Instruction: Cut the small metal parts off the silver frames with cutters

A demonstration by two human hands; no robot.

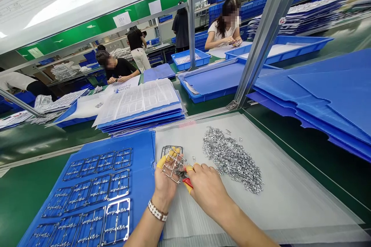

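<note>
My left hand, with yellow covers on some fingers, holds a shiny chrome sprue frame tilted over the palm. In my right hand is a pair of nippers with red handles; their jaws are at the frame's right side. Behind the left fingers part of another dark frame shows. A heap of small silvery pieces lies on the pale sheet to the right of my hands. To the left, rows of similar sprue frames rest on a blue plastic sheet.
Beyond my hands stands a stack of blue sheets and frames. Blue trays sit past a metal post. More blue sheets are piled at the right. Co-workers sit across the bench.
</note>
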